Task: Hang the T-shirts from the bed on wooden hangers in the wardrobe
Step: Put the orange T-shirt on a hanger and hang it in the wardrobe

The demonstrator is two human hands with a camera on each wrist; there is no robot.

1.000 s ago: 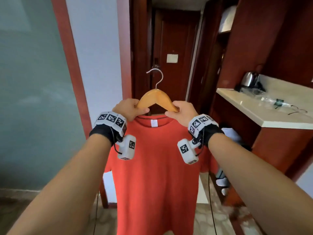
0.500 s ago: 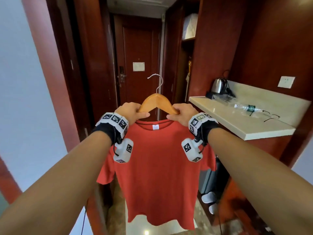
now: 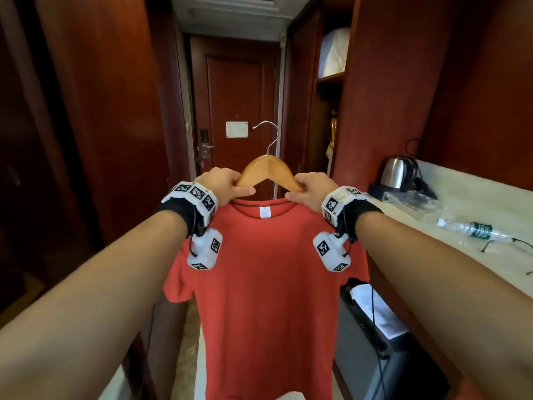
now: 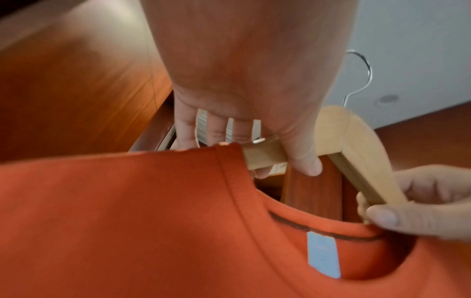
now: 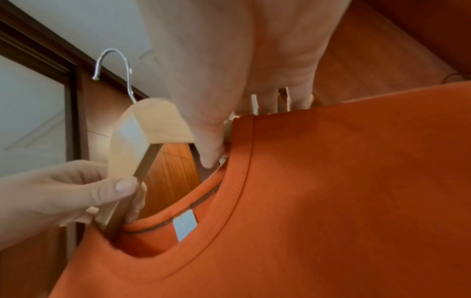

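narrow corridor of dark red wood panels, closed door (image 3: pixel 235 111) ahead, pale bench (image 3: pixel 461 226) at right bearing a kettle (image 3: pixel 396 173) and a lying bottle (image 3: pixel 464 228). wooden hanger (image 3: pixel 268 170) held upright at chest height, long axis left to right, hook (image 3: pixel 268 134) opening leftward. orange t-shirt (image 3: pixel 268 284) hangs from it, neck uppermost. left hand (image 3: pixel 223 184) and right hand (image 3: pixel 310 187) each grip one hanger arm beside the collar, thumbs underneath.

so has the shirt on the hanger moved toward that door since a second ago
Yes. The red T-shirt on the wooden hanger has been carried forward along the corridor: the door looms larger and the counter now sits alongside it.
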